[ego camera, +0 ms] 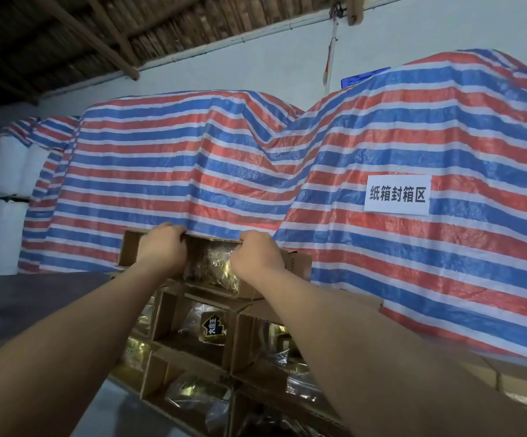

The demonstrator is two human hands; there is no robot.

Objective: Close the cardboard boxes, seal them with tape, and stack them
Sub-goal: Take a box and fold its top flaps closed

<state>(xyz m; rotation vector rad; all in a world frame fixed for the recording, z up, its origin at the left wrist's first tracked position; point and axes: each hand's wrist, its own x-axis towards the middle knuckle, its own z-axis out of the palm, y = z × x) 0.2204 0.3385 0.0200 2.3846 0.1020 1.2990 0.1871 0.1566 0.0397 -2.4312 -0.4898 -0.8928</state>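
Head cam: both your arms are stretched out to the top box [130, 250] on the stack [193, 342]. Your left hand [163, 247] is curled over the box's far upper edge, fingers hooked over the rim, so it's gripping the cardboard. Your right hand [257, 255] does the same a bit further right on that edge, fingers wrapped over the top, also holding the box. The box is open toward you, and between your hands you can see a crinkly clear bag [216, 263] with something gold inside

That box sits on top of the other open boxes, which are stacked in rows below and also show shiny gold packs in plastic; one has a black label [214, 326] with yellow characters. The stack runs down toward the bottom of the shot between your forearms

Right behind it all hangs a red, white and blue striped tarp [177, 171] draped over big piles, with a white sign [397, 194] stuck on it to the right. White sacks [2, 238] stand at the far left, and there's a white wall [256, 64] and dark roof [51, 36] above
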